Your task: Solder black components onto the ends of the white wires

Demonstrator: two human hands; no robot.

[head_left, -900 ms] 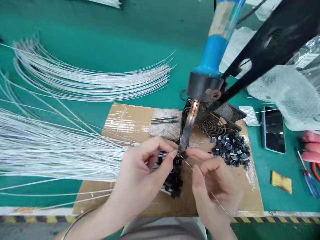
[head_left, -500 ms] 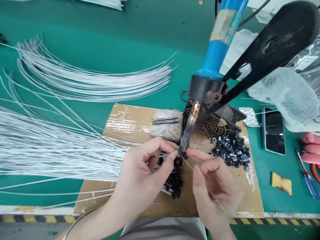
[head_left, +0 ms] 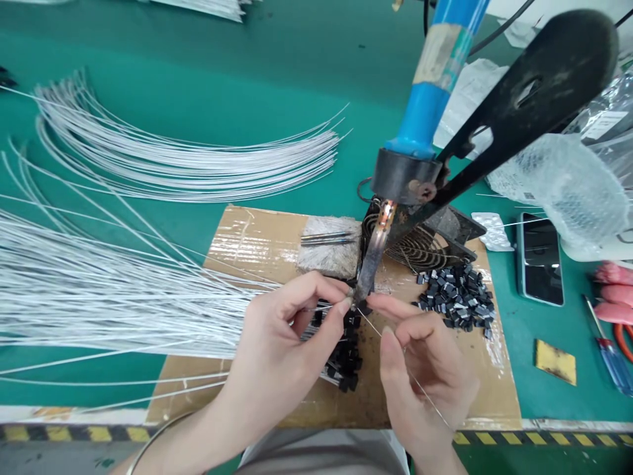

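My left hand (head_left: 291,349) pinches the end of a white wire just under the tip of a soldering iron (head_left: 373,260); the small end piece between the fingertips is mostly hidden. In my right hand (head_left: 428,369) a thin strand of solder wire (head_left: 418,382) runs across the fingers up to that same tip. The right index finger points close to the iron. Behind the left hand lie several white wires (head_left: 148,297) with black connectors (head_left: 349,359) on their ends. The iron, blue-handled, is held in a black metal bracket (head_left: 544,92).
A cardboard sheet (head_left: 247,244) covers the green bench. On it are a pile of loose black connectors (head_left: 462,297), a whitish block (head_left: 329,257) with spare tips and a black fan (head_left: 420,247). A phone (head_left: 540,257), yellow sponge (head_left: 555,361) and screwdriver (head_left: 613,363) lie rightward.
Both hands keep almost the same pose at the iron's tip. The view has shifted very slightly.
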